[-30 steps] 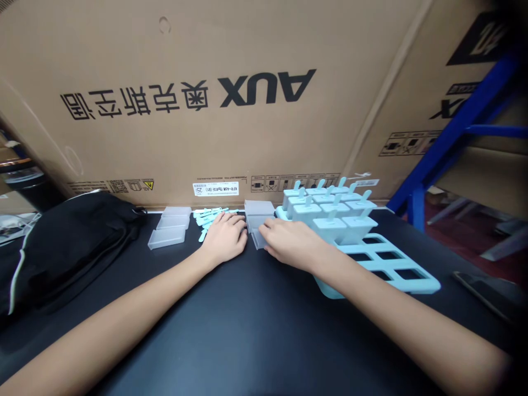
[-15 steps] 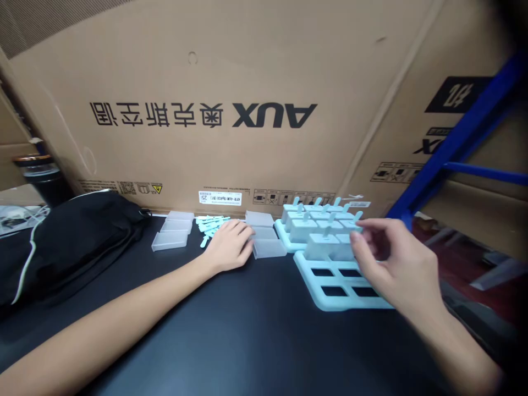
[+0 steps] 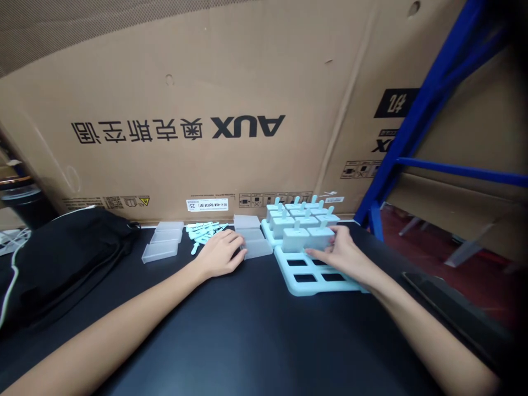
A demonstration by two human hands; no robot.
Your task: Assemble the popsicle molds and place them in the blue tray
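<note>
My right hand (image 3: 344,252) is around the front-right ice pop mold (image 3: 320,238), thumb at its front and fingers at its right side. This mold, with a pale blue lid, sits in the pale blue slotted tray (image 3: 295,287). Beside it stands another lidded mold (image 3: 295,240). Behind them, several more fill a second tray (image 3: 267,234), their stick handles pointing up. My left hand (image 3: 220,254) lies with loosely bent fingers between the loose blue sticks (image 3: 203,235) and the clear empty molds (image 3: 256,248). Its fingertips are close to the nearest clear mold; contact is unclear.
More clear molds (image 3: 160,250) lie left of the sticks. A black bag (image 3: 66,258) and a dark cup (image 3: 25,201) are at the far left. A large cardboard box (image 3: 177,165) backs the black table (image 3: 231,341). A blue metal frame (image 3: 406,137) stands at the right.
My right hand has moved down and closed around the front-right mold. My left hand stays beside the clear molds. The camera view has shifted, moving the scene leftward.
</note>
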